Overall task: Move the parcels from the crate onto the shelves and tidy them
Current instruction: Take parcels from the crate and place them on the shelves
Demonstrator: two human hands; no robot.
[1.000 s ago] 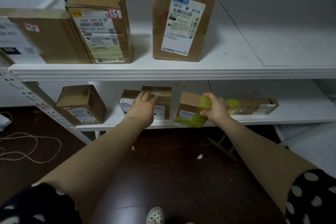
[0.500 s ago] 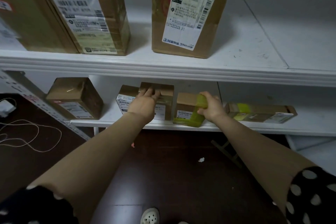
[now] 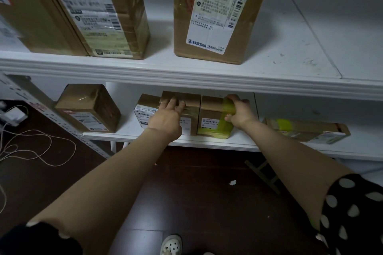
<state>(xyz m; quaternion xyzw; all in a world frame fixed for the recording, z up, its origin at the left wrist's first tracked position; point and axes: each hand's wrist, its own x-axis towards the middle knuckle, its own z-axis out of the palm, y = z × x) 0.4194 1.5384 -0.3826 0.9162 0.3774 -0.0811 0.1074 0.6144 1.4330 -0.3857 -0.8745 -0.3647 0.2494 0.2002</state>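
Reaching from the bottom corners of the frame toward its centre, both bare arms met the lower shelf (image 3: 207,143), a white board running across the middle of the picture. The left hand (image 3: 166,119) lay with relaxed, nearly straight fingers on the top front edge of the middle parcel (image 3: 191,109), a brown taped carton; it rested there without grasping. The right hand (image 3: 241,113) grasped the green-taped parcel (image 3: 213,119), with fingers curled over its top right corner and the thumb against its front face. These two cartons stood side by side, touching, near the shelf's front edge. A labelled parcel (image 3: 145,107), partly hidden by the left hand, sat just left of the middle parcel. A cube-shaped parcel (image 3: 89,107) stood well apart at centre left, turned at an angle. A flat parcel (image 3: 306,132) with yellow-green tape lay at centre right.

On the upper shelf (image 3: 186,72), across the top of the frame, stood three larger cartons. The tall parcel (image 3: 215,12) marked "501E" was at top centre, and the tagged parcel (image 3: 99,16) with a red-bordered handwritten tag was at upper left. A plain carton (image 3: 24,18) touched the tagged parcel at the far left edge. Dark floor (image 3: 207,203) filled the lower frame, with a pale cord (image 3: 31,148) looped at centre left and a white shoe (image 3: 171,245) at the bottom edge. A polka-dot sleeve (image 3: 352,213) showed at lower right.
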